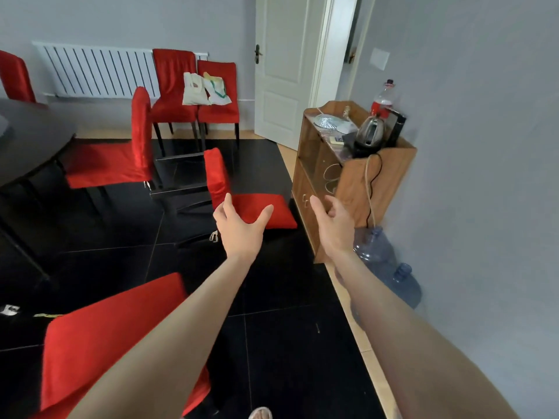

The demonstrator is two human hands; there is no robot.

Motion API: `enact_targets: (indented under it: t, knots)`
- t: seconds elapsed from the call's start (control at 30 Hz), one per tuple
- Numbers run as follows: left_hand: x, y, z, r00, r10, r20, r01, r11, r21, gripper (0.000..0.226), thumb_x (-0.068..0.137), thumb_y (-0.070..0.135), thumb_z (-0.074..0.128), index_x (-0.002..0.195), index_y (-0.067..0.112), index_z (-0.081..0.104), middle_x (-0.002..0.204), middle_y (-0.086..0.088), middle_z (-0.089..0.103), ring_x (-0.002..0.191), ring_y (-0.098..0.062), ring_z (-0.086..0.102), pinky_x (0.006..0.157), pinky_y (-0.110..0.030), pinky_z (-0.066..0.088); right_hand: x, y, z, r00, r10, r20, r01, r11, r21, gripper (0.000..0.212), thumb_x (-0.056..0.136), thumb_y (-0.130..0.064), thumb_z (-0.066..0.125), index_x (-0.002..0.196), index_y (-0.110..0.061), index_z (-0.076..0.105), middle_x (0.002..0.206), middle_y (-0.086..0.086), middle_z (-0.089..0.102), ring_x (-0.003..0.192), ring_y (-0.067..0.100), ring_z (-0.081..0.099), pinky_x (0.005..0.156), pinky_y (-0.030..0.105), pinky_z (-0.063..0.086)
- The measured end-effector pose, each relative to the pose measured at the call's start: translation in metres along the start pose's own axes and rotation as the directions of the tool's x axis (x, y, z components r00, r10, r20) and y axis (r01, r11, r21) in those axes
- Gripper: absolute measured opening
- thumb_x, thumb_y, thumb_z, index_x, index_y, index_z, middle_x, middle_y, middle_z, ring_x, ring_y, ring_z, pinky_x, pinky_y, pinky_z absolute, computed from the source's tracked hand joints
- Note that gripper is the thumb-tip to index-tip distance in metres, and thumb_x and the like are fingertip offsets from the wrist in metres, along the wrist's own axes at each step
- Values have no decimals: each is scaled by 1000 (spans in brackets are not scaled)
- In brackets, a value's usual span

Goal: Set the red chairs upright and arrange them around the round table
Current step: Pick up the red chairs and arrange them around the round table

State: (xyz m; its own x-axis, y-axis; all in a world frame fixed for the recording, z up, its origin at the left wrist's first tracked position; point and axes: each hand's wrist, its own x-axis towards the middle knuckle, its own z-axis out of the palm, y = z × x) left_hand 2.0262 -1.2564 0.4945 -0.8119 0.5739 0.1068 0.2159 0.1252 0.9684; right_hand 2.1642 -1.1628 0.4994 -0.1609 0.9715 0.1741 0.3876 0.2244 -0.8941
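Observation:
A red chair [230, 192] lies tipped over on the black floor, its backrest flat on the tiles and its dark legs pointing left. My left hand [239, 226] reaches toward it with fingers spread, holding nothing. My right hand [332, 225] is also open, out in front of the wooden cabinet. Another red chair [121, 158] stands upright at the dark round table [30, 146] on the left. The back of a nearer red chair [106, 337] shows under my left forearm.
Two red chairs [193, 92] with cloth bags stand by the white radiator [96, 71]; another [15, 75] is at far left. A wooden cabinet [351, 176] with a kettle and bottle lines the right wall, with water jugs [384, 261] beside it. A white door [284, 62] stands open.

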Motion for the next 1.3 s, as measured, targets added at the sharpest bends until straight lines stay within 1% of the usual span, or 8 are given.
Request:
enact_targets:
  t: [0.17, 0.2, 0.33, 0.6, 0.8, 0.9, 1.0, 1.3]
  knots:
    - [84, 7, 59, 1000, -24, 15, 25, 998, -58, 96, 81, 52, 72, 154, 20, 19, 155, -3, 21, 141, -20, 31, 102, -29, 30, 98, 2, 23, 1000, 2, 10, -2, 1000, -28, 61, 88, -65, 50, 135, -26, 53, 131, -4, 57, 117, 14, 52, 97, 33, 41]
    - [88, 7, 61, 999, -28, 18, 29, 998, -53, 96, 81, 52, 72, 154, 20, 19, 155, -3, 21, 141, -21, 31, 103, -30, 31, 103, 3, 24, 1000, 8, 11, -8, 1000, -28, 61, 89, -64, 51, 136, -26, 53, 131, -3, 57, 117, 14, 53, 98, 33, 41]
    - [148, 15, 102, 999, -34, 16, 35, 997, -64, 94, 82, 52, 71, 154, 21, 20, 155, -2, 23, 140, -20, 32, 105, -32, 31, 168, 3, 42, 1000, 14, 16, -14, 1000, -15, 62, 89, -63, 52, 138, -23, 51, 133, -4, 57, 118, 13, 53, 104, 39, 43]
    - [247, 16, 181, 999, -41, 31, 42, 999, -29, 92, 82, 52, 70, 154, 21, 21, 156, -4, 25, 141, -21, 32, 108, -36, 36, 289, 20, 77, 998, 24, 66, -23, 1000, -13, 61, 91, -60, 51, 139, -23, 49, 137, -1, 54, 123, 17, 52, 105, 46, 43]
    - [335, 3, 249, 999, -41, -14, 40, 999, -33, 91, 83, 50, 71, 153, 20, 22, 155, -4, 27, 139, -20, 35, 100, -28, 33, 403, 45, 114, 995, 11, 97, -10, 1000, -10, 59, 91, -61, 51, 136, -24, 52, 133, -1, 57, 115, 16, 57, 101, 45, 47]
    - [383, 3, 288, 996, -71, -47, 70, 997, -33, 91, 83, 50, 70, 154, 20, 22, 154, -4, 27, 138, -21, 36, 98, -27, 32, 470, 56, 132, 990, 23, 139, -24, 1000, 4, 56, 91, -60, 52, 135, -25, 53, 133, -3, 57, 109, 12, 56, 96, 37, 46]
    - [423, 2, 319, 991, -104, -79, 103, 994, -21, 91, 83, 50, 71, 153, 20, 22, 153, -3, 28, 137, -20, 38, 99, -27, 33, 526, 66, 147, 983, 35, 182, -35, 999, -6, 56, 91, -60, 52, 135, -24, 53, 133, -4, 57, 103, 5, 49, 88, 28, 35]
    - [530, -17, 385, 978, -153, -140, 158, 987, 26, 90, 83, 46, 72, 153, 18, 23, 151, -4, 31, 133, -19, 43, 94, -24, 34, 651, 95, 209, 956, 65, 285, -67, 998, -4, 53, 93, -55, 54, 134, -21, 54, 134, 1, 58, 104, 6, 51, 88, 26, 37]
